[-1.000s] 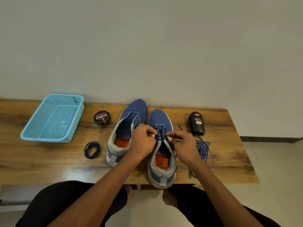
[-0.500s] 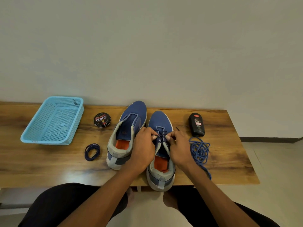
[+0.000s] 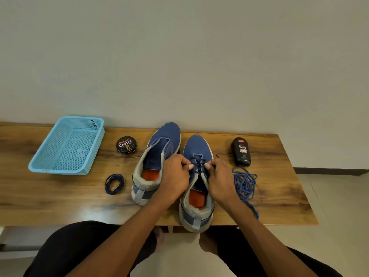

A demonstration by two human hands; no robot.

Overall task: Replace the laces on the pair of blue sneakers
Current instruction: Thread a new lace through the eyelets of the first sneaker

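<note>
At frame centre both hands, left hand (image 3: 175, 176) and right hand (image 3: 221, 178), pinch the dark lace (image 3: 197, 165) on the right-side sneaker (image 3: 196, 148), whose heel overhangs the table (image 3: 60, 200) edge; a hard tug might tip it off

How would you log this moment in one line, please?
both hands pinch lace | right sneaker half-laced | left sneaker unlaced

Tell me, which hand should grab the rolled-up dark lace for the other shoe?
Probably the left hand. The coiled dark lace lies on the table's left side, beyond the unlaced sneaker. The right hand would have to cross both shoes. For now, both hands pinch the lace on the right sneaker.
</note>
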